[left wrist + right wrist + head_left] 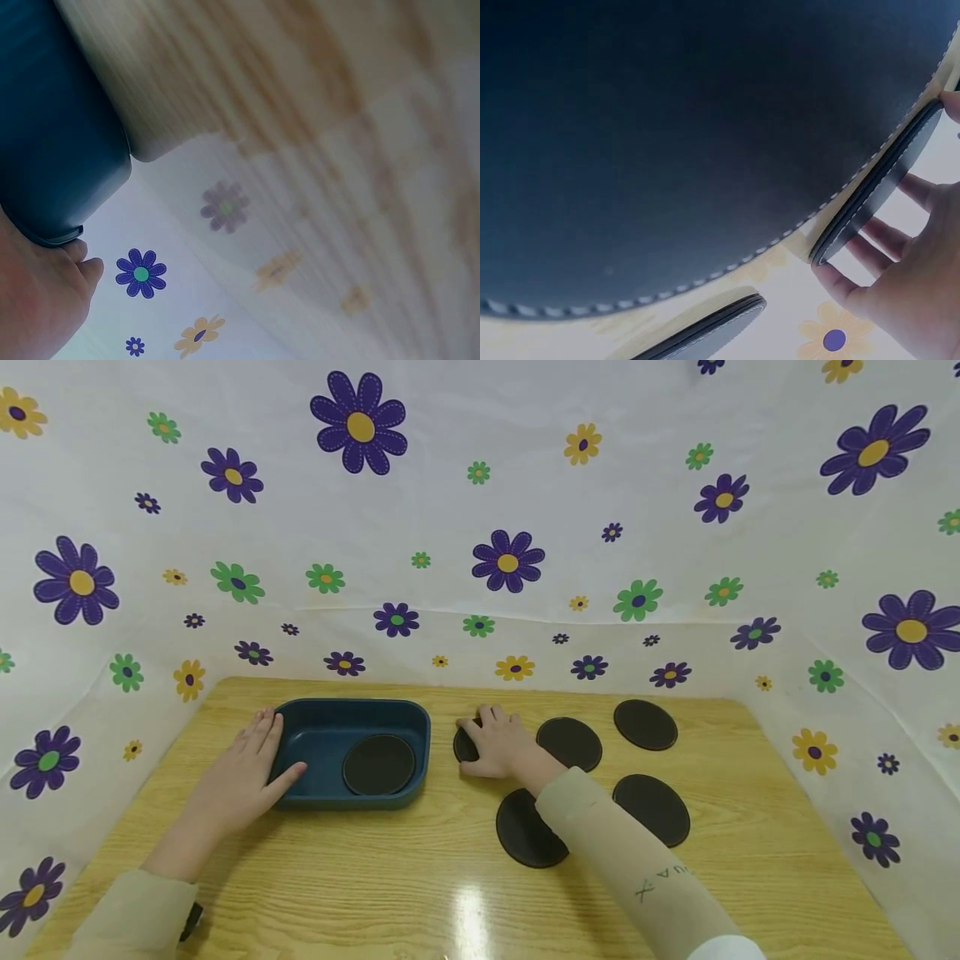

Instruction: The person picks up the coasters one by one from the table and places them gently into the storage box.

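A dark blue tray (311,753) stands on the left part of the table, with one round black coaster (378,765) lying inside at its right end. My left hand (238,781) rests along the tray's left side, fingers straight, thumb over the front rim. To the right of the tray, my right hand (501,747) holds another black coaster (465,745) by its edge, thumb and fingers spread across it. The right wrist view shows white stitching round this coaster (881,180) and the fingertips at its rim. The hand covers part of it in the head view.
More black coasters lie about the right hand: one (573,744) beside it, one (646,724) at the back right, one (652,810) at the front right, and one (527,831) partly under the forearm. A flowered cloth (450,510) walls in the wooden table (360,885).
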Demonstrator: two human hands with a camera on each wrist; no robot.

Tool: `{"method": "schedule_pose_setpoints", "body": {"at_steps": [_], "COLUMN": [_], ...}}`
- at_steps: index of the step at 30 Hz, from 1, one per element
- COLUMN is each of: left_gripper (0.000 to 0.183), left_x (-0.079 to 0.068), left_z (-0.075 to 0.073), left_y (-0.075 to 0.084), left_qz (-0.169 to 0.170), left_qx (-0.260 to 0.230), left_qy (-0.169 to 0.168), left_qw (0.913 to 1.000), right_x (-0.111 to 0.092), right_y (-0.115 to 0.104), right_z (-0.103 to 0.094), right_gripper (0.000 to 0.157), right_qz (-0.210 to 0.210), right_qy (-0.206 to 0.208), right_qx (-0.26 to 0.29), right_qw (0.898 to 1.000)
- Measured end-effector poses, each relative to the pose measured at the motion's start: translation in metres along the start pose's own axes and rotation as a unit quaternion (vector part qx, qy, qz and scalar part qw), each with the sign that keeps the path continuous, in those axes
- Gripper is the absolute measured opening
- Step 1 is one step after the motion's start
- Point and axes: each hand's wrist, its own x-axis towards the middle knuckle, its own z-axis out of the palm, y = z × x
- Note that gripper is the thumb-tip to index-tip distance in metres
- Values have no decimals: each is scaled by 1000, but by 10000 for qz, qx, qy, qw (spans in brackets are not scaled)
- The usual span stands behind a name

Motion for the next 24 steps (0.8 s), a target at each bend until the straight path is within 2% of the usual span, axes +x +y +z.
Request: {"method": "schedule_pose_setpoints", "body": {"at_steps": [15, 24], "left_gripper": [94, 93], "left_x": [1, 0], "left_z": [-1, 0], "left_y": [1, 0], "left_qz": [-13, 4], "left_qx": [111, 112], "left_qy": [-55, -9], "left_qw": [9999, 9999], "right_x": [2, 6], "right_y": [2, 7], "right_z": [-5, -10], "right_gripper": [78, 76], "right_qz": [-88, -167], "right_qy": [106, 460], "right_qx": [102, 198], "right_qw": [9999, 9986]}}
